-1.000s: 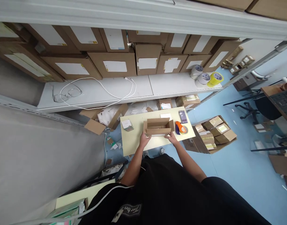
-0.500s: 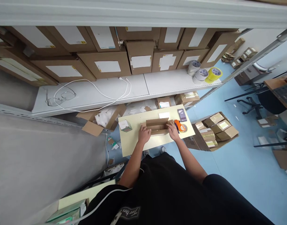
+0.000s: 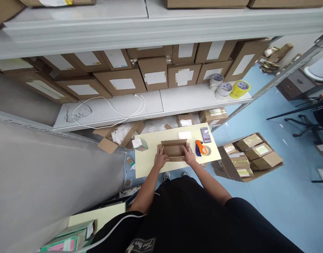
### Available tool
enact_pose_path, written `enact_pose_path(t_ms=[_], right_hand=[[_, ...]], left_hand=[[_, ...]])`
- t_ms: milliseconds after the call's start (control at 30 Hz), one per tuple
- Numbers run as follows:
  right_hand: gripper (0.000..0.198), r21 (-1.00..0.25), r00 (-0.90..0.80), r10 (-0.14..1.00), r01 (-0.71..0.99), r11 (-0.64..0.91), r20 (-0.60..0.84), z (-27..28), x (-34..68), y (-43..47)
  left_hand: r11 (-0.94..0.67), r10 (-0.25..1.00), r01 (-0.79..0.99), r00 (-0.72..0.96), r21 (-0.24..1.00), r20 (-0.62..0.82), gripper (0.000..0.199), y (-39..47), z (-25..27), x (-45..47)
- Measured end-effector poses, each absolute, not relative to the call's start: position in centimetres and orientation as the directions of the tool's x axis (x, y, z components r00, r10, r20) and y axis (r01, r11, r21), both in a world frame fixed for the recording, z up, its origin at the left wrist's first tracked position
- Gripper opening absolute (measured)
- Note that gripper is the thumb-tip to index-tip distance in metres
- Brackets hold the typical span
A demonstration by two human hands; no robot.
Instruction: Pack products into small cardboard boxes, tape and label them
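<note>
An open cardboard box (image 3: 175, 159) sits on the pale yellow table (image 3: 148, 168), its back flap standing up and its bare bottom showing. My left hand (image 3: 160, 159) grips the box's left end, with fingers over the rim. At the opposite end, my right hand (image 3: 189, 156) holds the right wall, fingertips reaching inside. Right of that hand lies an orange and dark blue tape dispenser (image 3: 200, 147) beside a tape roll (image 3: 207, 150). A small white and green carton (image 3: 140, 144) stands to the left. Behind the box lies a white paper (image 3: 185, 135).
A blurred-out purple item (image 3: 206, 135) lies at the table's back right. Above, a grey shelf (image 3: 182, 99) bears labelled cartons, a white cable (image 3: 111, 124) and tape rolls (image 3: 239, 89). A large carton (image 3: 224, 167) of packed boxes stands on the floor at right; an open carton (image 3: 108, 144) is at left.
Both hands have shifted from the box's upper edges to its two ends. The box has turned slightly and its inside shows more. The camera view has tilted and moved somewhat.
</note>
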State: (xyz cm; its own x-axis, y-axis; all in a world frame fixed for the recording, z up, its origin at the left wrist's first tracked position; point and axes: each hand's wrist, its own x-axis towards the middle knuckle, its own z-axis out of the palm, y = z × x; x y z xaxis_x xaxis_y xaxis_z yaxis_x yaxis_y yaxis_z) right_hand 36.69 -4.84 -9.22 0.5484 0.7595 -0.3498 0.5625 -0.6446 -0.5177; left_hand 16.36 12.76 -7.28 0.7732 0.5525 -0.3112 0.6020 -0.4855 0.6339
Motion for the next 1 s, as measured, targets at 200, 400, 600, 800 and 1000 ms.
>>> enact_pose_path(t_ms=[200, 400, 600, 800, 1000], right_hand=[[0.022, -0.484, 0.500, 0.823, 0.668, -0.565, -0.270, -8.5, 36.9, -5.3], [0.021, -0.540, 0.326, 0.900, 0.720, -0.435, -0.290, -7.8, 39.0, -8.5], [0.061, -0.638, 0.161, 0.981, 0.745, -0.192, -0.108, -5.5, 38.2, -10.5], [0.076, -0.612, -0.038, 0.999, 0.790, 0.033, 0.005, -2.6, 34.3, -8.3], [0.071, -0.588, -0.118, 0.984, 0.790, 0.176, 0.136, -0.5, 25.3, -5.7]], left_hand=[[-0.404, 0.748, 0.686, 0.628, 0.605, -0.213, 0.008, 9.3, -7.4, 17.4], [-0.311, 0.851, 0.733, 0.498, 0.605, -0.165, 0.012, 2.4, -6.3, 15.4], [-0.131, 0.947, 0.793, 0.278, 0.595, -0.162, 0.013, -6.9, -3.9, 12.2], [-0.060, 0.989, 0.794, 0.130, 0.605, -0.073, 0.010, -12.0, -0.7, 9.4], [-0.051, 0.997, 0.800, 0.007, 0.597, 0.075, 0.015, -18.0, 2.8, 2.5]])
